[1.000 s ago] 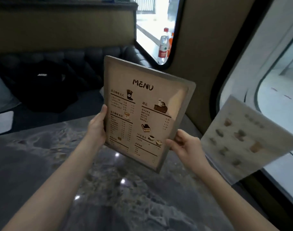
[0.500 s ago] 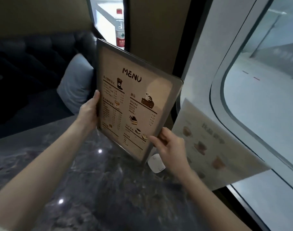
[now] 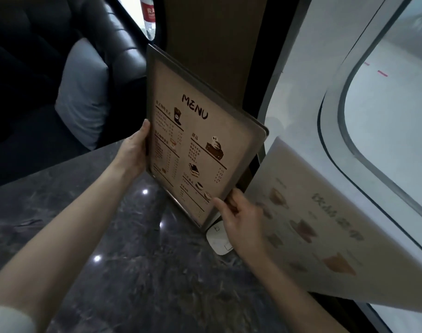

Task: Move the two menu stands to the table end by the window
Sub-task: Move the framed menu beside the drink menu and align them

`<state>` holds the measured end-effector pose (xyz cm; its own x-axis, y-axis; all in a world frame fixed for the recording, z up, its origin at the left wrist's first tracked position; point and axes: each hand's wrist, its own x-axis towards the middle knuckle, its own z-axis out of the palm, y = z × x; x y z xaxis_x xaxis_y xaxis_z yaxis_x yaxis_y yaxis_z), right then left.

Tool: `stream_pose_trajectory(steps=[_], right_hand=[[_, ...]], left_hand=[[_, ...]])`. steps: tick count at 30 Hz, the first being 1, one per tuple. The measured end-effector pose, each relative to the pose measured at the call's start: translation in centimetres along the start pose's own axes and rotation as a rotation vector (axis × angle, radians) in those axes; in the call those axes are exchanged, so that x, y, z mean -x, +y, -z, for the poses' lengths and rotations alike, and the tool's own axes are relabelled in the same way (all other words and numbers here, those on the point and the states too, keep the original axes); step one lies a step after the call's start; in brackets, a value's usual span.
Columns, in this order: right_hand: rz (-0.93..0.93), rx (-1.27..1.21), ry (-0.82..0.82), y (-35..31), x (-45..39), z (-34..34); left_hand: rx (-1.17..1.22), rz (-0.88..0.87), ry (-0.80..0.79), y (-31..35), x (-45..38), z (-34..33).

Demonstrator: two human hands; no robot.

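Note:
I hold a brown framed menu stand [image 3: 195, 140] headed "MENU" upright and tilted over the far right part of the dark marble table [image 3: 137, 260]. My left hand [image 3: 133, 152] grips its left edge. My right hand [image 3: 238, 219] grips its lower right corner. A second, pale menu stand [image 3: 325, 231] with drink pictures stands at the table end against the window [image 3: 385, 116], just right of my right hand. The brown stand's bottom edge sits at or just above the tabletop; contact is unclear.
A small white square object [image 3: 217, 239] lies on the table under my right hand. A dark sofa with a grey cushion [image 3: 85, 92] stands beyond the table. A plastic bottle with a red label [image 3: 148, 18] sits on the far ledge. A brown wall panel [image 3: 212, 49] rises behind the menu.
The brown menu stand has moved right and down towards the window end, closer to the pale stand. My view has swung right with it. Both hands keep their hold.

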<state>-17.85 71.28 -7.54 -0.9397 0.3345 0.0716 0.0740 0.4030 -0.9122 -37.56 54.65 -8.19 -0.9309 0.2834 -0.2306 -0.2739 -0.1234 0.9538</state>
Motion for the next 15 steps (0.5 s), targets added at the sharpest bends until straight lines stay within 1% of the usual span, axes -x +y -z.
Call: stream_pose_trajectory(steps=[7, 15], right_hand=[[0.023, 0.023, 0.012, 1.4, -0.1, -1.2], [0.094, 0.054, 0.039, 2.3, -0.2, -1.5]], left_hand=[[-0.043, 0.021, -0.040, -1.6, -2.8, 0.3], [-0.016, 0.038, -0.069, -2.7, -3.7, -0.2]])
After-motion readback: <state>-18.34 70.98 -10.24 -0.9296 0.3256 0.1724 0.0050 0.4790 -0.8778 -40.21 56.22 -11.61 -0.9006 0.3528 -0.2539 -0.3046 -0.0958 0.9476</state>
